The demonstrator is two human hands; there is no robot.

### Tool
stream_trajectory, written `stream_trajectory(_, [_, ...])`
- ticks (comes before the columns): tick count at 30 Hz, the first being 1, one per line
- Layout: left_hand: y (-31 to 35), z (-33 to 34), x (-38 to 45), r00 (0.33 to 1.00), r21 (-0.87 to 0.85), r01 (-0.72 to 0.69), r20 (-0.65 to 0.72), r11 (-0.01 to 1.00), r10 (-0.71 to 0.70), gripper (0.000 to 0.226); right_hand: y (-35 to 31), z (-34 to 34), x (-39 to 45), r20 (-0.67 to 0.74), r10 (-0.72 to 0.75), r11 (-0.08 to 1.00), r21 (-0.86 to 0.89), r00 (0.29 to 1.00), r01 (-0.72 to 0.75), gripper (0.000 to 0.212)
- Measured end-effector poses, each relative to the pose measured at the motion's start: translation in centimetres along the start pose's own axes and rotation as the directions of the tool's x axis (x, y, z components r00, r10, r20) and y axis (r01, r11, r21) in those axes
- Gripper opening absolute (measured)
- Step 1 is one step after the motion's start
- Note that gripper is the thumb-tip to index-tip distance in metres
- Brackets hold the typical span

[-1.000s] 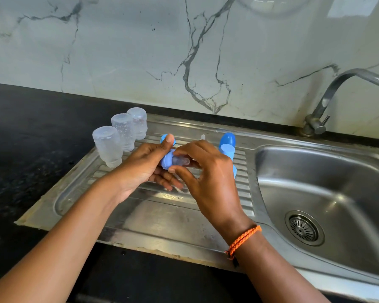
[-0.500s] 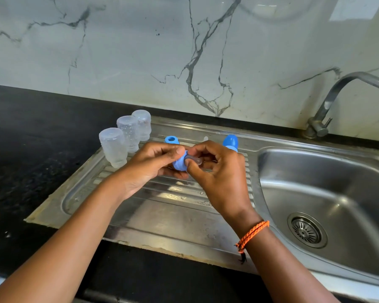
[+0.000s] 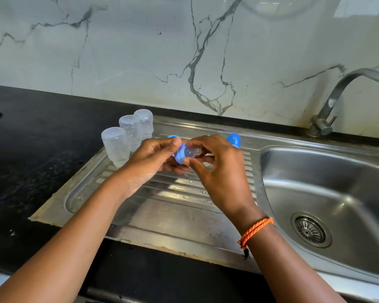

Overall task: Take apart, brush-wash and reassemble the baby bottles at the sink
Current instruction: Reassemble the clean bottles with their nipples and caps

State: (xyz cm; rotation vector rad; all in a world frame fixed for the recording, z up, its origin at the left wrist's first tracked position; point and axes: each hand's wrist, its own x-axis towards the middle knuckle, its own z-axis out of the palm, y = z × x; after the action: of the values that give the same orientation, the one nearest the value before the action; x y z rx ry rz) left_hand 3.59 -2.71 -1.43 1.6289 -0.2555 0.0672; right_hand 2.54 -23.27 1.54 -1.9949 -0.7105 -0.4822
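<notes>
A blue bottle collar [image 3: 178,155] with a clear silicone teat [image 3: 192,152] seated in it is held in the air between two hands, above the ribbed steel drainboard [image 3: 171,206] of a kitchen sink. The teat points to the right, toward the right hand. The left hand [image 3: 150,162] grips the collar, with the thumb pressed on its top edge and the fingers curled beneath. The right hand [image 3: 219,169] pinches the teat, thumb below and fingertips above, with the remaining fingers loosely spread. The two hands are close together, nearly touching around the part.

Just beyond the left hand, a second blue collar [image 3: 173,137] peeks out from behind the thumb; whether it rests on the drainboard cannot be made out. Just beyond the right hand, a rounded blue bottle cap [image 3: 234,139] stands on the drainboard, partly hidden by the knuckles. Left of the left hand and a little farther back, three clear plastic baby bottles [image 3: 115,146] stand upside down in a close row on the drainboard's far left corner.

The right wrist wears an orange braided cord bracelet [image 3: 255,231]. To the right of the right hand lies the steel sink basin [image 3: 328,193] with a round drain strainer [image 3: 310,229], and a curved steel tap [image 3: 328,110] rises behind it. A black stone counter [image 3: 26,154] stretches left of the left arm, and a white marble-patterned wall [image 3: 140,53] stands behind everything.
</notes>
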Motion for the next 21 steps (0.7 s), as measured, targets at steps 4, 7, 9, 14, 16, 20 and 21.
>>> stream_trajectory(4, [-1.0,-1.1,1.2,0.929,0.421,-0.105,-0.282,0.901,0.24,0.026,0.1,0.2,1.0,0.083,0.027,0.966,-0.259,0.996,-0.005,0.025])
stream_trajectory(7, [-2.1,-2.2,1.8,0.918,0.67,-0.027,-0.276,0.742,0.283,0.031,-0.2,1.6,1.7,0.19,0.112,0.951,-0.305,0.975,-0.05,0.04])
stream_trajectory(9, [-2.3,-2.0,1.9,0.949,0.76,0.015,-0.215,0.65,0.229,0.04,0.1,2.8,2.2,0.285,0.136,0.957,-0.286,0.949,-0.052,0.041])
stream_trajectory(14, [-2.1,-1.1,1.6,0.989,0.819,0.033,-0.11,0.572,0.1,0.044,0.6,3.2,3.6,0.379,0.188,0.945,-0.321,0.906,-0.062,0.038])
stream_trajectory(16, [-2.3,-1.3,1.7,0.99,0.842,0.059,-0.119,0.536,0.078,0.05,0.8,1.6,5.1,0.289,0.213,0.951,-0.28,0.934,-0.13,0.029])
stream_trajectory(20, [-2.5,-1.9,1.9,0.988,0.846,0.083,-0.139,0.526,0.068,0.048,2.5,-2.0,7.6,0.077,0.247,0.815,-0.555,0.966,-0.164,0.016])
stream_trajectory(21, [-2.5,-2.0,1.9,0.988,0.849,0.085,-0.138,0.521,0.064,0.044,2.9,-2.2,7.8,0.09,0.27,0.758,-0.634,0.959,-0.154,0.016])
